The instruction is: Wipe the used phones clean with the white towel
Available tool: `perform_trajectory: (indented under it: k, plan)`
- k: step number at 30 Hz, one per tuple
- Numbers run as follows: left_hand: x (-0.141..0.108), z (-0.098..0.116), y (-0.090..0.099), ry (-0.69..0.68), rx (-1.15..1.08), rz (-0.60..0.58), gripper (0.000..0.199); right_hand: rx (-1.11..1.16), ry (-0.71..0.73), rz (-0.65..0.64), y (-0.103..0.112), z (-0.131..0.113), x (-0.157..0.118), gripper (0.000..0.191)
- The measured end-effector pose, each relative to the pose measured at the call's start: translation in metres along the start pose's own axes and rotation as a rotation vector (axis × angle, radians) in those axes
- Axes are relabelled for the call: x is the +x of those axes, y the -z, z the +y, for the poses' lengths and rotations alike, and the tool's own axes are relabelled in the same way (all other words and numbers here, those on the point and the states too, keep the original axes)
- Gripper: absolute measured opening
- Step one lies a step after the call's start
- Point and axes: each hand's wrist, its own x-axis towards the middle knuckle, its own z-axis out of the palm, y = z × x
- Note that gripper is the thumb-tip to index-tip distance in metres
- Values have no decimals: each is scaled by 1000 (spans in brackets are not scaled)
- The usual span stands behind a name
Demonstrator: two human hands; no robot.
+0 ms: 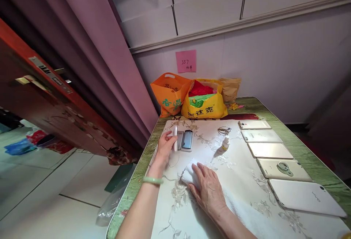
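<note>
My left hand [163,149] grips a slim white phone [175,139] between thumb and fingers, standing on its edge at the left of the table. Right beside it, a grey phone [180,139] and a dark-faced phone [187,139] lie side by side. A white cloth [189,173] is bunched under the fingers of my right hand [207,188], which presses it on the tablecloth nearer to me. Beyond that hand stands a small white dropper bottle [225,143] with a yellowish label. Behind the bottle lies a thin coiled wire-like item [224,131], too small to name.
Several phones lie back up in a column along the right edge, the nearest a white one [307,196]. An orange bag [171,96], a yellow bag [204,107] and a brown paper bag [230,89] stand at the back. A wooden door [63,96] is at left.
</note>
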Motion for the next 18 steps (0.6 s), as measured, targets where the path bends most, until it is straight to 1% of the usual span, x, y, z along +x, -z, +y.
perform_trajectory:
  k: [1,3,5,7,9,10,13,15,16,18]
  plan:
    - [-18,-6,2,51,-230,-74,50,2,1,6,0,0,-1,53]
    - [-53,-21,3,162,-550,-152,41,16,4,17,0,1,-1,52]
    - [-80,-34,0,292,-737,-193,32,56,5,34,0,3,-2,53]
    - [-94,-38,-5,355,-862,-192,26,120,-12,73,1,5,-1,51]
    - [-99,-32,-12,376,-933,-220,24,177,-38,89,4,5,1,42]
    - [-99,-25,-16,375,-958,-243,24,186,-35,67,5,4,2,37]
    - [-98,0,-31,355,-1018,-339,31,127,42,-74,11,-6,1,26]
    - [-98,12,-42,335,-1071,-418,34,99,76,-154,16,-15,-3,26]
    - [-98,15,-47,328,-1093,-456,36,125,86,-187,18,-19,-6,26]
    - [-99,11,-55,336,-1114,-509,38,285,130,-283,23,-22,-14,26]
